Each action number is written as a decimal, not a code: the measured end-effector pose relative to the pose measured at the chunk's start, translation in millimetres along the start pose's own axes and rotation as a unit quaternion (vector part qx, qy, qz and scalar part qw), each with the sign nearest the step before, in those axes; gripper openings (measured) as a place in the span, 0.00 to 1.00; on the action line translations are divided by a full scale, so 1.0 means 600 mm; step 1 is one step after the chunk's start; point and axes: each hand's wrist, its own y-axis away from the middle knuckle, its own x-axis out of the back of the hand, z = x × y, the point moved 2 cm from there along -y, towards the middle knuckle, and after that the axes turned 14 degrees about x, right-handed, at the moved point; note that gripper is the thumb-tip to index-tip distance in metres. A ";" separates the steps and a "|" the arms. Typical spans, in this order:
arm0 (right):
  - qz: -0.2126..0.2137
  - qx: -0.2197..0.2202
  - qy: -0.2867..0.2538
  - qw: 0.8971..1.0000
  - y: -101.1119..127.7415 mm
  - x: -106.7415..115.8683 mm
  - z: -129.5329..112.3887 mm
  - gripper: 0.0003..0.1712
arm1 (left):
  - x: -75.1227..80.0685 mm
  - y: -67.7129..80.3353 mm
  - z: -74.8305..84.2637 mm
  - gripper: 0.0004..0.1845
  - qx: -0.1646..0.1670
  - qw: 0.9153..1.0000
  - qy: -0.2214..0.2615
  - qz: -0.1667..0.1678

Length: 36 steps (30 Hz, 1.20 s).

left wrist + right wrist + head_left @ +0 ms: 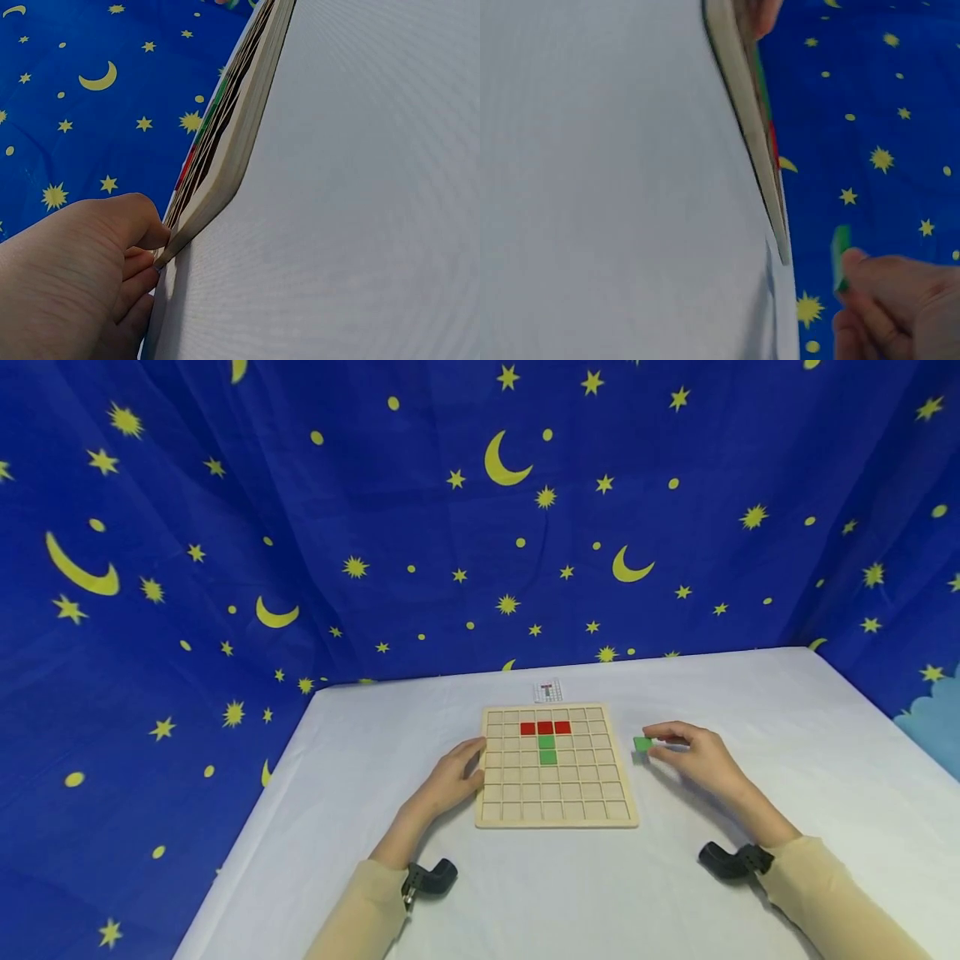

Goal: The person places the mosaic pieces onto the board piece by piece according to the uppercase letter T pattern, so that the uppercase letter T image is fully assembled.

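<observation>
Head view showed my right hand (pixel 693 756) resting on the worktop (pixel 750 718) just to the right of the wooden grid board (pixel 555 802). Its grip was pinched on a small green tile (pixel 642 743), thumb and fingertips closed on the tile's right edge, with the tile held low, close over the cloth and a little apart from the board's right rim. In the right wrist view the same green tile (pixel 841 256) stood edge-on against my fingertips (pixel 859 274), and the board (pixel 742 112) ran past it as a pale wooden edge.

My left hand (pixel 450 781) lay against the board's left rim, near its middle. The fingers were curled softly along the edge and the thumb rested on top of the frame, so the grip was lightly closed on the rim. In the left wrist view my left hand (pixel 71 281) touched the rounded corner of the board (pixel 225 172).

On the board, three red tiles (pixel 545 727) sat side by side in one row near the far edge. Two green tiles (pixel 547 749) sat one below the other under the middle red tile, so that the five pieces made a T shape. The other cells showed bare wood.

Beyond the far edge of the board lay a small card (pixel 548 691) printed with a T-shaped figure. The worktop was covered in a white cloth. Behind it hung a blue curtain (pixel 225 527) with yellow stars and moons.
</observation>
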 end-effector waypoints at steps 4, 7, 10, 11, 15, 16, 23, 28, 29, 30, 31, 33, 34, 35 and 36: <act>0.018 0.012 -0.003 1.000 -0.009 0.009 -0.015 0.19 | 0.001 0.001 0.002 0.31 -0.001 1.000 0.006 -0.002; 0.030 0.017 -0.014 0.999 -0.015 0.007 -0.029 0.20 | 0.000 0.001 0.002 0.31 0.001 1.000 0.005 -0.005; 0.039 0.013 -0.023 0.999 -0.022 0.000 -0.043 0.20 | -0.002 0.000 0.000 0.31 0.001 1.000 0.004 -0.007; 0.041 0.011 -0.025 0.999 -0.025 -0.004 -0.048 0.20 | -0.002 0.000 0.000 0.31 0.002 1.000 0.004 -0.007; 0.042 0.009 -0.039 0.998 -0.035 -0.021 -0.068 0.20 | -0.002 0.000 -0.001 0.31 0.003 1.000 0.005 -0.006; 0.041 0.009 -0.044 0.998 -0.038 -0.026 -0.073 0.20 | -0.002 0.000 -0.001 0.31 0.004 1.000 0.004 -0.006; 0.026 0.017 -0.075 0.997 -0.063 -0.055 -0.110 0.20 | 0.002 -0.001 0.000 0.31 0.001 1.000 0.002 -0.004; 0.015 0.025 -0.091 0.995 -0.074 -0.079 -0.128 0.20 | 0.003 -0.001 0.000 0.31 0.000 1.000 -0.001 -0.001; 0.013 0.028 -0.094 0.995 -0.076 -0.084 -0.131 0.20 | 0.003 -0.001 0.000 0.31 -0.001 1.000 -0.002 0.000; 0.012 0.032 -0.097 0.995 -0.077 -0.088 -0.133 0.20 | 0.003 -0.001 -0.001 0.31 -0.002 1.000 -0.002 0.001; 0.011 0.036 -0.100 0.994 -0.078 -0.093 -0.136 0.20 | 0.002 -0.002 -0.001 0.31 -0.003 1.000 -0.002 0.002; 0.009 0.045 -0.102 0.994 -0.080 -0.101 -0.141 0.19 | 0.001 -0.002 -0.001 0.31 -0.006 1.000 0.000 0.002; 0.009 0.048 -0.102 0.994 -0.081 -0.104 -0.143 0.19 | 0.001 -0.002 -0.001 0.31 -0.007 1.000 0.001 0.002; 0.009 0.050 -0.103 0.993 -0.082 -0.107 -0.145 0.19 | 0.001 -0.002 -0.001 0.31 -0.006 1.000 -0.001 0.001; 0.010 0.049 -0.104 0.993 -0.083 -0.110 -0.147 0.18 | 0.001 -0.002 -0.001 0.31 -0.007 1.000 -0.001 0.000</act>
